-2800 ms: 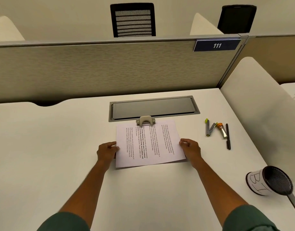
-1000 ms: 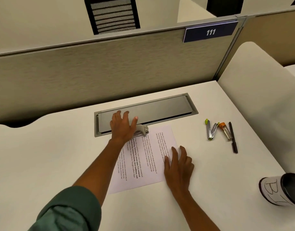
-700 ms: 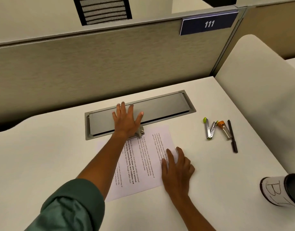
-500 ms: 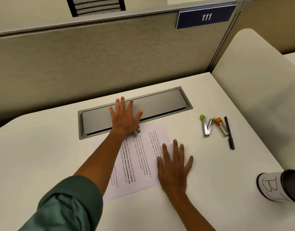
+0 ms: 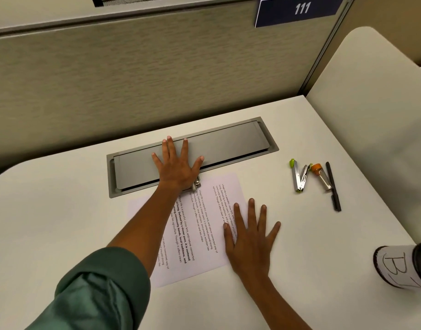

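Sheets of white printed paper (image 5: 200, 225) lie flat at mid-desk. They are thin, light and floppy, and likely to skid on the smooth white desktop (image 5: 61, 210). Your left hand (image 5: 177, 166), fingers straight and spread, presses palm-down on a small beige metal tool (image 5: 196, 185), a stapler or punch, at the paper's twelve o'clock edge. Your right hand (image 5: 250, 239), flat and unclenched, pins the four o'clock edge. Take hold of the paper by an edge.

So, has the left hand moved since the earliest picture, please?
Yes. The left hand went forward, from the left edge of the printed white sheet onto the grey metal desk hatch.
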The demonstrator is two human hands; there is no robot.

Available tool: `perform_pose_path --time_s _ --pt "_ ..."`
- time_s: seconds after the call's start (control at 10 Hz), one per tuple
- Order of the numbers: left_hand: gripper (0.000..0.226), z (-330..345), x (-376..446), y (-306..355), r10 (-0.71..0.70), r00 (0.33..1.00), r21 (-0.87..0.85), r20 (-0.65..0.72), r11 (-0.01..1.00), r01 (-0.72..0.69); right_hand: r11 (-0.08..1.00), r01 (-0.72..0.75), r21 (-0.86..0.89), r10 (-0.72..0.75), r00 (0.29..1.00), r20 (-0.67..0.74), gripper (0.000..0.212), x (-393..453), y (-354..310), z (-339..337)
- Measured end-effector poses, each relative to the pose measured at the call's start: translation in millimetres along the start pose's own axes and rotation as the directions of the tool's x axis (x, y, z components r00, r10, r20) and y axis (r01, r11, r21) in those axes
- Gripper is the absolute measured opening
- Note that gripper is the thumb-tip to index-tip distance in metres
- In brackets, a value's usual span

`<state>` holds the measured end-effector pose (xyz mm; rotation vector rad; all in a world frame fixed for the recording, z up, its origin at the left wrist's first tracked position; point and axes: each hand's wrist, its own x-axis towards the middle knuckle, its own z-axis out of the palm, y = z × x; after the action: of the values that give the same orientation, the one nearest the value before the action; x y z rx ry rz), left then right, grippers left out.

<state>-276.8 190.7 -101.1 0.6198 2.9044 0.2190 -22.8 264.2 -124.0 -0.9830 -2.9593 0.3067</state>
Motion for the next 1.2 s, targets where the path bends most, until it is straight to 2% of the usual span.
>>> perform_pose_path --time_s 0.5,0.7,1.2 --pt "0.072 10.1 9.7 -3.6 -0.029 0.994 0.019 0.102 0.999 0.028 1.0 -0.005 -0.004 0.006 1.0 0.031 0.066 2.3 -0.8 -0.7" --pt "0.071 10.6 9.4 -3.2 -0.035 0.997 0.059 0.066 0.998 0.031 1.0 -0.005 -0.005 0.005 1.0 0.031 0.066 1.9 0.0 0.2" --pt "0.073 8.4 8.6 -2.9 -0.033 0.997 0.069 0.074 0.997 0.028 1.0 -0.002 0.013 0.002 1.0 0.018 0.068 2.2 0.5 2.5"
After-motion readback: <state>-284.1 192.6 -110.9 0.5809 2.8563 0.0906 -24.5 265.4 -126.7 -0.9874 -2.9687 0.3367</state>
